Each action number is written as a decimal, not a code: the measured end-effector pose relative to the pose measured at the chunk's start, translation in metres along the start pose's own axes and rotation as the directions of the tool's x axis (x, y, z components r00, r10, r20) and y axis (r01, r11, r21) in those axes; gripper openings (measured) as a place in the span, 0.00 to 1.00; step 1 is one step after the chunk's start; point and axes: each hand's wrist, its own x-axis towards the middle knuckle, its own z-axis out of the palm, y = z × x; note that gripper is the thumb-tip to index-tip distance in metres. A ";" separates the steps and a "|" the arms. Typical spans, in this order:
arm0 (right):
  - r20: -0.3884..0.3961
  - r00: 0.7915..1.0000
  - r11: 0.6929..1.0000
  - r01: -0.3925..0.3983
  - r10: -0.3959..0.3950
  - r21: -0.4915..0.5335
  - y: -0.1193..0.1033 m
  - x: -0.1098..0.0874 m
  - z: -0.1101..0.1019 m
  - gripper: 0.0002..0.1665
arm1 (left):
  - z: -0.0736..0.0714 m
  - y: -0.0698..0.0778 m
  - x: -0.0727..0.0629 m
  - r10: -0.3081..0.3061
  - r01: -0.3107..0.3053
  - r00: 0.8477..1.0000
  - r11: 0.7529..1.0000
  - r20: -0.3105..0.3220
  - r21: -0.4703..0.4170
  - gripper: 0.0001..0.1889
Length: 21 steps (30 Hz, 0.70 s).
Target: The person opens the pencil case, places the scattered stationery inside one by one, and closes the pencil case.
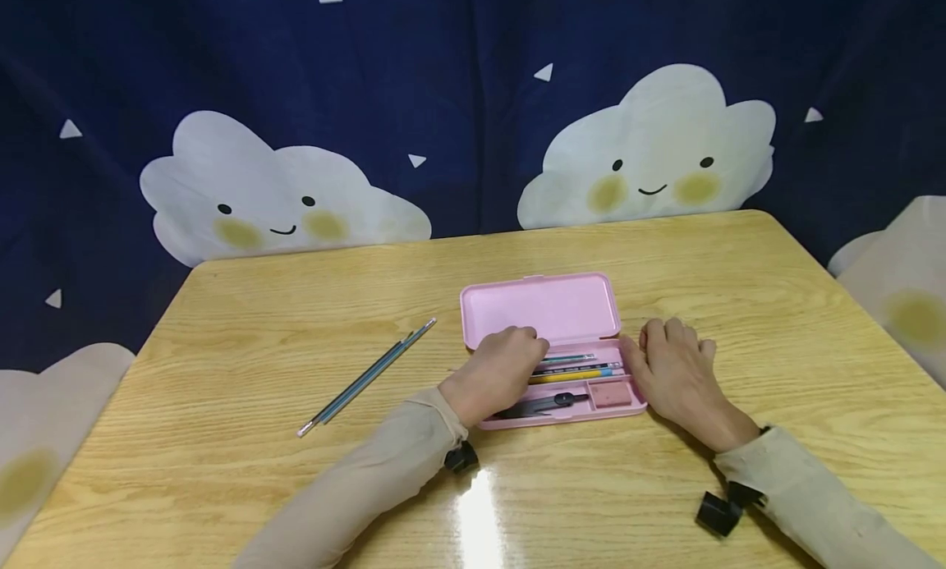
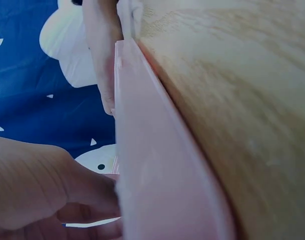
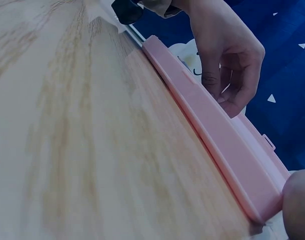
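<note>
A pink pencil case (image 1: 569, 415) lies with its lid (image 1: 539, 310) raised at the back. My left hand (image 1: 498, 372) reaches over its left part, fingers bent down, and pinches a teal pencil (image 1: 576, 359) whose left end is hidden beneath them. In the right wrist view the thumb and fingers of the left hand (image 3: 230, 65) come together above the case wall (image 3: 207, 117). My right hand (image 1: 676, 380) rests at the right end of the case, thumb along its edge and other fingers loosely bent. A yellow pencil (image 1: 569, 377), a compass (image 1: 550, 403) and a pink eraser (image 1: 610, 394) lie inside.
Two slim pencils (image 1: 369, 376) lie side by side at a slant on the wooden table (image 1: 244, 323), left of the case. Behind the table hangs a dark blue curtain (image 1: 458, 101) with cloud faces. A dark patterned pencil (image 1: 591, 368) lies beside the yellow one.
</note>
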 end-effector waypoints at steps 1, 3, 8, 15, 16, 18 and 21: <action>-0.001 1.000 1.000 0.000 0.000 0.001 0.000 0.000 0.000 0.21 | 0.000 0.000 0.000 -0.002 0.002 1.000 1.000 0.002 0.005 0.09; -0.002 1.000 1.000 -0.001 0.001 0.002 0.000 0.000 0.000 0.21 | 0.000 0.001 0.000 -0.005 0.005 1.000 1.000 0.003 0.011 0.09; -0.003 1.000 1.000 -0.002 0.002 0.000 -0.001 -0.001 0.000 0.21 | 0.001 0.002 0.000 -0.010 0.010 1.000 1.000 -0.007 0.017 0.08; 0.009 1.000 1.000 -0.004 0.004 0.007 0.000 0.000 -0.001 0.22 | 0.001 0.002 0.000 -0.018 0.018 1.000 0.999 -0.015 0.026 0.08; 0.008 1.000 1.000 -0.003 0.003 0.007 0.000 0.000 -0.001 0.22 | 0.001 0.002 0.000 -0.018 0.019 1.000 1.000 -0.016 0.024 0.08; 0.005 1.000 1.000 -0.001 0.001 0.007 0.000 0.000 -0.001 0.22 | 0.001 0.002 0.000 -0.017 0.018 1.000 1.000 -0.018 0.022 0.08; 0.003 1.000 1.000 0.001 -0.001 0.009 0.000 0.000 -0.001 0.22 | 0.001 0.002 -0.001 -0.014 0.015 1.000 1.000 -0.018 0.020 0.08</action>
